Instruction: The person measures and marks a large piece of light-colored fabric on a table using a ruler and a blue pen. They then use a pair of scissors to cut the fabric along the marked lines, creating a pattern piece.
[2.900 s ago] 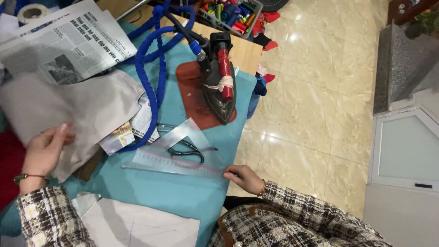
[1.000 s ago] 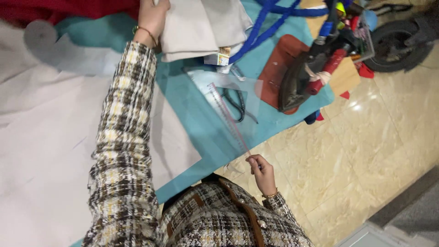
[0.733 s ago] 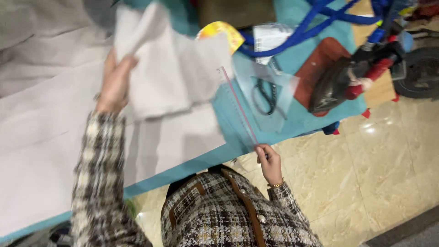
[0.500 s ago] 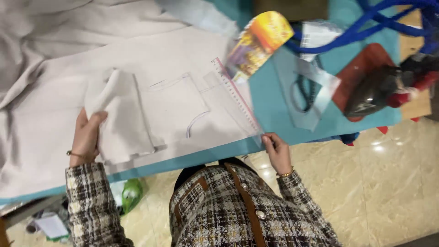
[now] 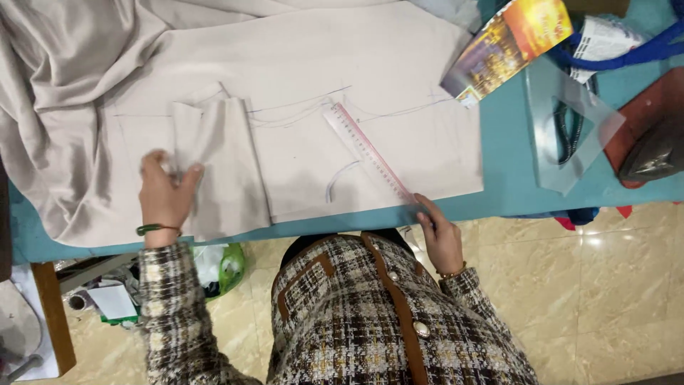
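**Visitor:** What are the hands doing at this table?

**Onlooker:** The left hand [image 5: 165, 201] lies flat with fingers spread, pressing a small folded fabric piece [image 5: 217, 167] onto the large beige cloth [image 5: 299, 93]. That piece sits at about nine o'clock from the cloth's middle, near the table's front edge. The right hand [image 5: 439, 235], at five o'clock, pinches the near end of a clear ruler [image 5: 368, 152], which lies slanted across the cloth, running up toward eleven o'clock.

**Visitor:** What could go wrong?

**Onlooker:** I'd judge the ruler is the weak point. It is gripped only at one end, so the far tip could swing and stray from the pencilled lines [image 5: 306, 114]. The cloth is bunched in folds at ten o'clock, and that slack could drag the flat part sideways. The small piece lies close to the teal table's edge [image 5: 499, 196]; if the palm lifts, it may slide off.

**Visitor:** Anything else nearby?

**Onlooker:** At two o'clock, a colourful booklet [image 5: 509, 43] overlaps the cloth's corner, beside a clear set square [image 5: 570, 128] and a dark iron [image 5: 652, 153].
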